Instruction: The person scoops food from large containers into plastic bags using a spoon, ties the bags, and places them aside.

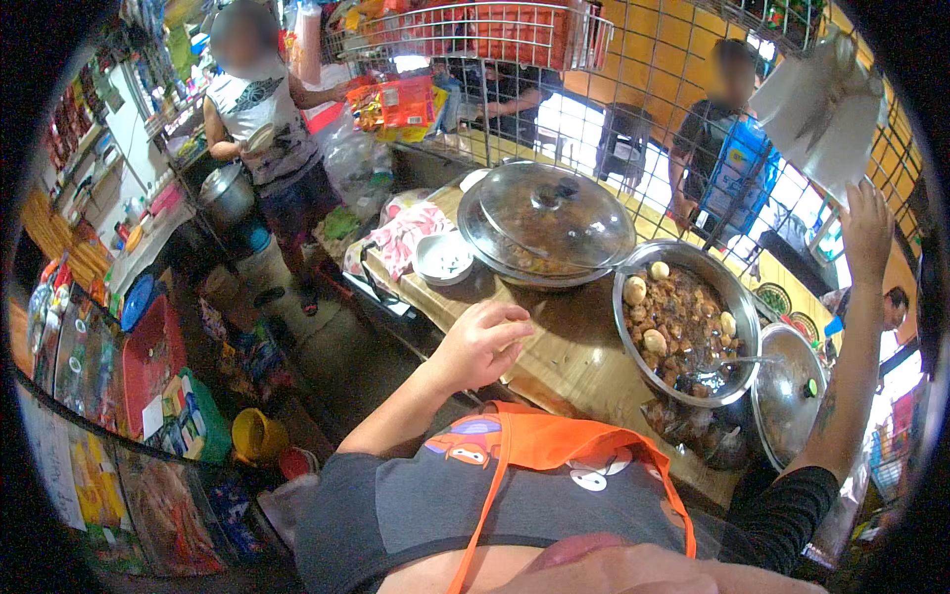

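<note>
My left hand (486, 343) hovers over the wooden counter (568, 364), fingers loosely curled, with nothing seen in it. Raised at the right, my right hand (867, 223) reaches to the lower edge of white plastic bags (820, 119) hung on the wire grille; whether it grips them I cannot tell. Between my arms stands a large metal pot (623, 327) of brown meat stew with whole eggs (654, 341) and a ladle (742, 360). Left of it is a wide pan under a glass lid (557, 215). Small white bowls (443, 258) are stacked near a pink and white cloth (408, 234).
Another glass lid (787, 386) leans right of the stew pot. Filled plastic bags (712, 438) lie at the counter's near edge. A wire grille (653, 96) and wire basket (475, 33) rise beyond. One person stands at the far left; others are behind the grille.
</note>
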`<state>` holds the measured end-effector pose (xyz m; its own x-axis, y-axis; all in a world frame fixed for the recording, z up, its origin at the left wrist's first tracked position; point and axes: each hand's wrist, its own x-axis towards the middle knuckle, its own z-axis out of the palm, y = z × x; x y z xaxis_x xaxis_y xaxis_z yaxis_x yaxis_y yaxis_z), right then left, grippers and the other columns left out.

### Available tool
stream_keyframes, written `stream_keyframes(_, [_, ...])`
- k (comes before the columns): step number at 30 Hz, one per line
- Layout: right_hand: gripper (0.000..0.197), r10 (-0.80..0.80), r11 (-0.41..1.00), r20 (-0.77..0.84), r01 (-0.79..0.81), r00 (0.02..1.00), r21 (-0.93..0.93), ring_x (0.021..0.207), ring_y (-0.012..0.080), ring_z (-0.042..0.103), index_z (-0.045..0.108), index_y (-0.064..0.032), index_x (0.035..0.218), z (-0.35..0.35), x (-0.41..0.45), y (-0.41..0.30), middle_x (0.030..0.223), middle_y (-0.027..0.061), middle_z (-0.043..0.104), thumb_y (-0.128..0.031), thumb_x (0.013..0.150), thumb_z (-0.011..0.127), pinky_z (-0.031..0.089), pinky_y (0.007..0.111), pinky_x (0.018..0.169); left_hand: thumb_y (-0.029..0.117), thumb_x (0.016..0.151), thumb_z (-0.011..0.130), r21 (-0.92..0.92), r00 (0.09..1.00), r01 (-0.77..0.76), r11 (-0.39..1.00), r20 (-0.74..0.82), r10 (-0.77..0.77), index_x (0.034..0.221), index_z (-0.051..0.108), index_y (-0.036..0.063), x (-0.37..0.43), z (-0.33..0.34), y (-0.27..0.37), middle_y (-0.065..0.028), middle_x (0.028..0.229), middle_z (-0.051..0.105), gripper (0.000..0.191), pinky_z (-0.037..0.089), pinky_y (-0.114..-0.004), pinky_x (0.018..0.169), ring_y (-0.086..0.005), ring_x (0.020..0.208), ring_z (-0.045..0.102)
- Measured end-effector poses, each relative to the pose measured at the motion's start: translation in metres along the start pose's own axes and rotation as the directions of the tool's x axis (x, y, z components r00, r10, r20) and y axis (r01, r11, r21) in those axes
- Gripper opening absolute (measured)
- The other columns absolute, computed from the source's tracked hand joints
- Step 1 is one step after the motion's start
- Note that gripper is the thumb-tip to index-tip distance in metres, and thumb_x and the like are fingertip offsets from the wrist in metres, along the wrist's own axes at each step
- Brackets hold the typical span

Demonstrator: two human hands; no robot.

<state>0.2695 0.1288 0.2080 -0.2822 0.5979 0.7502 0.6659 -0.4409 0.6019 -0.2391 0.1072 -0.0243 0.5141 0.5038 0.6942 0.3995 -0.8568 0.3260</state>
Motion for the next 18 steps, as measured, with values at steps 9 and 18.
stream_keyframes(9, [0.053, 0.116, 0.986, 0.142, -0.131, 0.983, 0.101, 0.106, 0.0310, 0.052, 0.047, -0.0115, 0.120, -0.027, -0.054, 0.038, 0.111, 0.0129, 0.055, -0.025, 0.072, 0.066, 0.043, 0.041, 0.088, 0.005, 0.068, 0.064, -0.216, 0.988, -0.052, 0.975, 0.134, 0.082, 0.094, 0.062, 0.0077, 0.021, 0.023, -0.021, -0.0105, 0.095, 0.060, 0.025, 0.046, -0.038, 0.076, -0.0290, 0.088, 0.057])
stream_keyframes(18, [0.013, 0.520, 0.846, 0.736, -0.382, 0.433, -0.373, 0.074, 0.0277, 0.065, 0.067, -0.0088, 0.076, -0.133, -0.091, 0.116, 0.078, 0.0110, 0.066, -0.017, 0.071, 0.059, 0.050, 0.040, 0.061, 0.003, 0.068, 0.067, -0.522, 0.937, -0.067, 0.850, 0.260, 0.234, 0.083, 0.064, 0.0049, 0.043, 0.058, -0.028, -0.0106, 0.081, 0.062, 0.016, 0.046, -0.034, 0.069, -0.0265, 0.075, 0.059])
